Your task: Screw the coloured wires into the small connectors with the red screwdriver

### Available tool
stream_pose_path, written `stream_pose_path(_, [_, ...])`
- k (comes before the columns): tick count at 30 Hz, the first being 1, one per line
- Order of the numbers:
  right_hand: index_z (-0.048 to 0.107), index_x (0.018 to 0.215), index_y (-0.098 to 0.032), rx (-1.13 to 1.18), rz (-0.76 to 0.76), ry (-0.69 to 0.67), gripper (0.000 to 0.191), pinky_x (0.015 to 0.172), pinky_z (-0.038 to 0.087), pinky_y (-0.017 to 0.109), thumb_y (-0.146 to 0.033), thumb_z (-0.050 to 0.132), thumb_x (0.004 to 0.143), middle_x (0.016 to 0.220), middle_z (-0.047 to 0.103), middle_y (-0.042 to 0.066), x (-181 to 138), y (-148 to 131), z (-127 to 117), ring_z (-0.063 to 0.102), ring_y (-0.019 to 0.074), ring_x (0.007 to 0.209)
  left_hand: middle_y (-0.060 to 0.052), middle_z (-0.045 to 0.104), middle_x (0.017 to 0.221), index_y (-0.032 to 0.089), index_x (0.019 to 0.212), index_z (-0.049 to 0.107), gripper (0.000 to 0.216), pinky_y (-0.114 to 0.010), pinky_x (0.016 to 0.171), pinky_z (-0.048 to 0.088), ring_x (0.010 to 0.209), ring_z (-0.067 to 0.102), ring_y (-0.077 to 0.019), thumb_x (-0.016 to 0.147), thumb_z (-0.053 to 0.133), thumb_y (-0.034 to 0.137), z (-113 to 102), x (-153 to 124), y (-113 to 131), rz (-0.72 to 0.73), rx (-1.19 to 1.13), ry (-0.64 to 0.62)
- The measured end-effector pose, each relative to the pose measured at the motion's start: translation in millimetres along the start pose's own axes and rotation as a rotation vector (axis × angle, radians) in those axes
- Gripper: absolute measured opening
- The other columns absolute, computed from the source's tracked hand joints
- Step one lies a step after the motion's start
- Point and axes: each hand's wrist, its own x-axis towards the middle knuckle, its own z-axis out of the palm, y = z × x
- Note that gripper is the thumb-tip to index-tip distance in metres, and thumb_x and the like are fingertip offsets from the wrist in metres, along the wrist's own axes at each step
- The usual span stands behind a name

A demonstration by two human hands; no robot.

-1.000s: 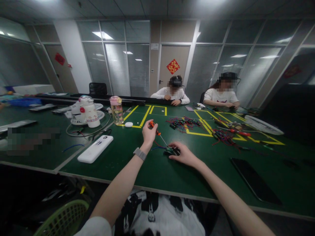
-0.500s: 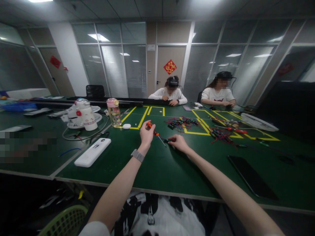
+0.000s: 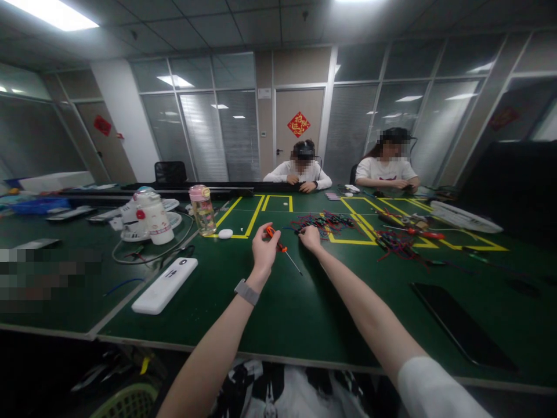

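Note:
My left hand (image 3: 263, 253) is closed around the orange-and-black handle of a screwdriver (image 3: 284, 249). Its thin metal shaft slants down to the right, with the tip above the green tabletop. My right hand (image 3: 310, 238) pinches a small dark wired piece (image 3: 300, 231), mostly covered by the fingers, at the near left edge of a pile of small wired parts (image 3: 324, 221). Red, blue and black leads stick out of that pile. A second heap of wired parts (image 3: 398, 245) lies farther right.
Left of my hands are a white power bank (image 3: 165, 285), a small white case (image 3: 225, 234), a pink-lidded bottle (image 3: 202, 212) and a white flask (image 3: 154, 217). A black phone (image 3: 461, 325) lies at right. Red-handled tools (image 3: 426, 233) sit behind the second heap. Two people work across the table.
My right hand has moved forward to the pile, taking the small dark wired piece away from the screwdriver tip. My left hand, with the screwdriver, has shifted slightly right in view.

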Motion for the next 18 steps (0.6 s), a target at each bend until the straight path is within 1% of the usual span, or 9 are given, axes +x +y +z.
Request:
stream_pose_path(3, [0.067, 0.105, -0.006, -0.073, 0.055, 0.027, 0.027, 0.087, 0.042, 0.033, -0.013, 0.053, 0.083, 0.108, 0.064, 0.022, 5, -1, -1, 0.058, 0.0263, 0.101, -0.003, 0.058, 0.088, 0.02, 0.115, 0.058, 0.035, -0.021, 0.051, 0.054, 0.063, 0.063, -0.0108, 0.081, 0.065, 0.022, 0, -3, 3, -0.015, -0.011, -0.013])
stream_pose_path(6, [0.066, 0.104, -0.005, -0.126, 0.035, 0.047, 0.027, 0.088, 0.039, 0.034, -0.01, 0.047, 0.086, 0.107, 0.063, 0.023, 5, -1, -3, 0.056, 0.0257, 0.103, -0.003, 0.058, 0.089, 0.02, 0.116, 0.058, 0.036, -0.022, 0.052, 0.054, 0.064, 0.063, -0.0108, 0.081, 0.065, 0.023, 1, -5, 4, -0.026, -0.015, -0.019])
stream_pose_path(9, [0.068, 0.096, -0.008, -0.153, -0.035, 0.071, 0.025, 0.091, 0.035, 0.037, -0.017, 0.045, 0.09, 0.107, 0.061, 0.021, 1, 2, -7, 0.052, 0.0271, 0.105, -0.004, 0.059, 0.09, 0.021, 0.116, 0.058, 0.036, -0.022, 0.053, 0.055, 0.066, 0.064, -0.0115, 0.081, 0.064, 0.023, 1, -6, 5, -0.017, -0.009, -0.031])
stream_pose_path(11, [0.068, 0.094, -0.011, -0.161, -0.082, 0.099, 0.028, 0.093, 0.032, 0.038, -0.024, 0.043, 0.092, 0.108, 0.06, 0.019, -3, 5, -13, 0.049, 0.0275, 0.106, -0.003, 0.059, 0.09, 0.021, 0.116, 0.058, 0.036, -0.023, 0.054, 0.056, 0.067, 0.064, -0.0119, 0.08, 0.064, 0.024, 1, -7, 6, -0.009, -0.008, -0.038])
stream_pose_path(13, [0.068, 0.095, -0.013, -0.169, -0.108, 0.136, 0.034, 0.094, 0.03, 0.039, -0.028, 0.037, 0.095, 0.108, 0.059, 0.018, -7, 12, -25, 0.048, 0.0273, 0.106, -0.003, 0.059, 0.089, 0.02, 0.115, 0.058, 0.036, -0.023, 0.054, 0.056, 0.068, 0.064, -0.0121, 0.08, 0.064, 0.024, 0, -7, 7, -0.01, -0.017, -0.043])
stream_pose_path(15, [0.067, 0.097, -0.013, -0.182, -0.11, 0.183, 0.038, 0.095, 0.029, 0.04, -0.028, 0.032, 0.096, 0.107, 0.058, 0.017, -9, 24, -43, 0.047, 0.0279, 0.107, -0.004, 0.058, 0.09, 0.02, 0.116, 0.058, 0.037, -0.024, 0.055, 0.056, 0.068, 0.064, -0.0122, 0.08, 0.064, 0.024, 0, -8, 8, -0.007, -0.036, -0.056])
stream_pose_path(16, [0.066, 0.097, -0.013, -0.19, -0.108, 0.213, 0.039, 0.094, 0.03, 0.039, -0.028, 0.031, 0.096, 0.106, 0.058, 0.017, -10, 33, -54, 0.047, 0.028, 0.106, -0.004, 0.058, 0.091, 0.02, 0.117, 0.057, 0.038, -0.024, 0.055, 0.057, 0.069, 0.064, -0.0124, 0.08, 0.065, 0.024, 0, -8, 9, -0.006, -0.042, -0.06])
stream_pose_path(18, [0.067, 0.093, -0.013, -0.202, -0.098, 0.334, 0.037, 0.088, 0.033, 0.038, -0.028, 0.033, 0.093, 0.099, 0.059, 0.016, -15, 57, -79, 0.05, 0.027, 0.098, -0.004, 0.058, 0.092, 0.02, 0.117, 0.057, 0.039, -0.025, 0.055, 0.057, 0.07, 0.064, -0.0129, 0.079, 0.065, 0.025, 0, -8, 9, -0.008, -0.049, -0.064])
